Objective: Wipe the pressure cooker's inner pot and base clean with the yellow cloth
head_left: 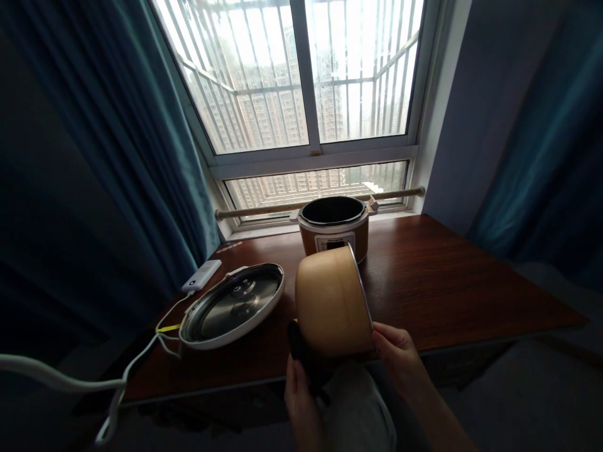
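A yellow saucepan (332,301) is tipped on its side above the front edge of the table, its mouth turned to the right. My left hand (301,398) is closed around its dark handle (299,348). With thumb and fingers, my right hand (400,355) pinches the pan's metal rim at the lower right. The inside of the pan is hidden from view. Behind it stands an electric pressure cooker (306,235) without its lid, its dark inner wall showing. Left of the pan, a round lid (235,307) lies with its metal underside up.
A white box-shaped device (202,275) with a cable (141,361) lies at the left of the brown table (424,270). Below the pan is a pale, bag-like shape (360,408), too dim to identify. Blue curtains (136,125) flank a barred window (264,81).
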The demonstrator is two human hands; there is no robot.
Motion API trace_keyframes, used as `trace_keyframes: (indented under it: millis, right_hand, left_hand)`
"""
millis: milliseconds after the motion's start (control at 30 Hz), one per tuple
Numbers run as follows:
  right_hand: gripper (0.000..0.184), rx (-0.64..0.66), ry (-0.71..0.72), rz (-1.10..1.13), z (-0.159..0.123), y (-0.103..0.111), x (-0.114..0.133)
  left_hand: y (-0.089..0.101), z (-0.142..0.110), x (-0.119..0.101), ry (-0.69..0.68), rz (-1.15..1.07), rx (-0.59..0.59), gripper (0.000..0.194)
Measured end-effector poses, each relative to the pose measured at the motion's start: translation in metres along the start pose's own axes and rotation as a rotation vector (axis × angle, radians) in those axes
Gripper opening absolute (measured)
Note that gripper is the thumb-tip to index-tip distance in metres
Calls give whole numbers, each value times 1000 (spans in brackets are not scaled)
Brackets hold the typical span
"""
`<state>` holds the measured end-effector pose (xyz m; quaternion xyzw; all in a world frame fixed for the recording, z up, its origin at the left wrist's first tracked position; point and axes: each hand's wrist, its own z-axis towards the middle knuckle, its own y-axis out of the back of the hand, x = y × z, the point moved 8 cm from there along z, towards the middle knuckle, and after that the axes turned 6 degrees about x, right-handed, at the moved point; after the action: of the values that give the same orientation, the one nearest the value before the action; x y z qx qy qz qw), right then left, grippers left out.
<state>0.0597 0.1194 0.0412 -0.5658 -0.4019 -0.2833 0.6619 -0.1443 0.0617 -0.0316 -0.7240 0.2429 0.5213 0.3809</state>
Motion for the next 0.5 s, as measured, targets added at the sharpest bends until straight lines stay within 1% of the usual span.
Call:
trace_keyframes:
  millis: [67, 133, 200, 233, 267, 300, 333, 400, 467, 500]
  right_hand:
    - [29, 1, -13, 2, -9, -2, 2]
    - [29, -6, -34, 25, -15, -6, 6]
    - [30, -14, -55, 57, -19, -12, 12]
    - [30, -12, -63, 73, -18, -17, 16]
    - [30, -8, -65, 90, -17, -21, 20]
    - [30, -2, -67, 106, -14, -25, 24]
    - [30, 1, -69, 120, -11, -29, 28]
    - [29, 5, -79, 151, -2, -35, 33]
    - [28, 16, -99, 182, 8, -40, 35]
    - [28, 23, -108, 196, 13, -41, 35]
  left_hand:
    - [9, -11, 5, 1, 4, -42, 63]
    - [17, -21, 5, 6, 50, -107, 64]
    - [20, -28, -3, -5, 120, -146, 62]
    - [18, -29, -12, -42, 162, -137, 60]
    - [12, -29, -24, -112, 209, -111, 57]
    - [5, -29, -40, -217, 265, -77, 52]
    - [-6, -30, -57, -352, 335, -38, 48]
    - [-33, -38, -90, -658, 517, 49, 40]
    - [-61, -50, -109, -917, 715, 107, 39]
    - [-74, -56, -113, -1007, 804, 128, 40]
